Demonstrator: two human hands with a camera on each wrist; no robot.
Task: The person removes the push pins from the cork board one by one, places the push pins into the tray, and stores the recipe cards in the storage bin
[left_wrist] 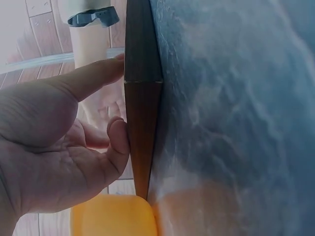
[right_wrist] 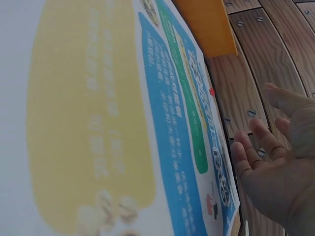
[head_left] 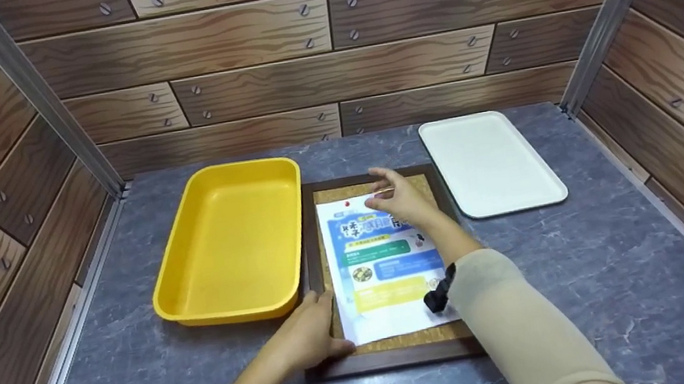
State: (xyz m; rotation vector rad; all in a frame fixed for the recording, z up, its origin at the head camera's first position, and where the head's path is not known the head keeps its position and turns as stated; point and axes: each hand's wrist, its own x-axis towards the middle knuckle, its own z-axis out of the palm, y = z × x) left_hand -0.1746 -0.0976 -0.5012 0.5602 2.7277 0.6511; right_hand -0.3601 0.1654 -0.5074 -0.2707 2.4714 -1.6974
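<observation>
A cork board with a dark wooden frame lies on the grey marbled tabletop. On it is a printed poster with blue, green and yellow blocks. A red push pin sits at the poster's top edge. My left hand holds the frame's lower left corner, thumb over the front and fingers bent against the left side. My right hand hovers over the poster's top right part, fingers loosely bent and apart. The right wrist view shows this hand with nothing between its fingers.
A deep yellow tray stands close along the board's left side. At the back right lies a shallow white tray, near the board's upper right corner. Wood-patterned panels wall the table at the back and both sides.
</observation>
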